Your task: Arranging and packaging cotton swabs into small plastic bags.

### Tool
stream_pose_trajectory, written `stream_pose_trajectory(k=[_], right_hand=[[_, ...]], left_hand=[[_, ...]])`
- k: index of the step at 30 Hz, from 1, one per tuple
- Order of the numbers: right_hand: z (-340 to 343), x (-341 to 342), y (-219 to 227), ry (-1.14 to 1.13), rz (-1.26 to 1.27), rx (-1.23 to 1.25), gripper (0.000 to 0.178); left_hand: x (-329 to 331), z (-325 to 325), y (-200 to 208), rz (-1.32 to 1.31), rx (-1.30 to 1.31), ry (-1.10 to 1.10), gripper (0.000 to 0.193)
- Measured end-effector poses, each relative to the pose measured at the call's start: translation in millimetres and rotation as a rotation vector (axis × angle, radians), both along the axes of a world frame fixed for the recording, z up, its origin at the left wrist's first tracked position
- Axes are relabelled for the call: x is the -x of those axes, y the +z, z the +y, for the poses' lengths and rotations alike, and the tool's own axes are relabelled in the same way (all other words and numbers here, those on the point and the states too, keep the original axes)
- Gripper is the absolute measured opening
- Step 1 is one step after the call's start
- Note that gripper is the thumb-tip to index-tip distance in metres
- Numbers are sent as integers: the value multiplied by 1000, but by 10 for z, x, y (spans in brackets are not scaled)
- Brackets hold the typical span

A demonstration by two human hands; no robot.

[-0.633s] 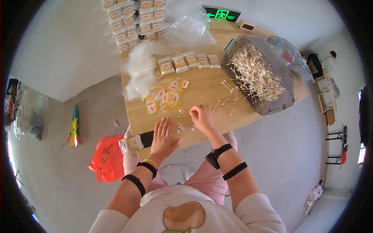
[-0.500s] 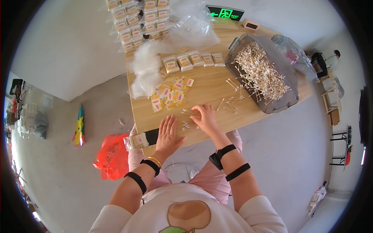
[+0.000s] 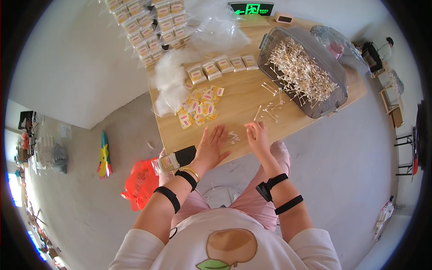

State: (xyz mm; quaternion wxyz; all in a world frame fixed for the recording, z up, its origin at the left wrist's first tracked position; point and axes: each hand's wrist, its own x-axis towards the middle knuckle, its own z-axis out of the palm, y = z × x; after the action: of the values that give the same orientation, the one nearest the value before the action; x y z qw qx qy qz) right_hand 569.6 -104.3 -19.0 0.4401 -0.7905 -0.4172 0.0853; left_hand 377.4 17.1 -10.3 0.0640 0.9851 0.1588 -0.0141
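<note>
My left hand [image 3: 210, 146] lies flat on the table's near side, fingers stretched out. Its fingertips are beside a small row of cotton swabs [image 3: 231, 138], and it holds nothing. To the right of that row is my right hand [image 3: 258, 137], its fingers loosely bent; I see nothing in them. Several loose cotton swabs [image 3: 270, 110] lie scattered just beyond it. By my left wrist, a black strip [image 3: 185, 156] lies at the table edge with a filled swab packet [image 3: 169, 162] at its end. Yellow and white printed cards [image 3: 198, 108] form a pile beyond my left hand.
A grey plastic bin [image 3: 337, 90] full of cotton swabs stands at the right. Packed swab packets [image 3: 224, 65] line up behind the cards. Clear bags [image 3: 168, 85] and stacked packets [image 3: 135, 27] fill the far left. A red bag [image 3: 139, 184] sits on the floor.
My right hand has moved off the swab row to the right. My left hand has shifted from the black strip to beside the swabs. The view has turned slightly.
</note>
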Motion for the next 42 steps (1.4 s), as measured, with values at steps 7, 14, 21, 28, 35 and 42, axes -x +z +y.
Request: stream_pose_trajectory(k=[7,14,21,28,35,42], right_hand=[[-114,243,29,-67,-23,-98,21],[-141,244,73,-121,-24,-193,23],[76,319,53,-60,132,-271,24],[379,636,-44,113,161,-261,30],[455,752,-28,177,174,-177,32],[279,375,6,-4,12,-224,31]], left_hand=[[-13,-110,39,50,-67,32,89],[-76,-132,87,-3,-34,73,88],[-15,-140,-8,-36,27,20,87],[-25,-138,-60,-130,61,119,85],[23,-48,-121,-9,-26,114,83],[21,-94,45,-110,51,134,88]])
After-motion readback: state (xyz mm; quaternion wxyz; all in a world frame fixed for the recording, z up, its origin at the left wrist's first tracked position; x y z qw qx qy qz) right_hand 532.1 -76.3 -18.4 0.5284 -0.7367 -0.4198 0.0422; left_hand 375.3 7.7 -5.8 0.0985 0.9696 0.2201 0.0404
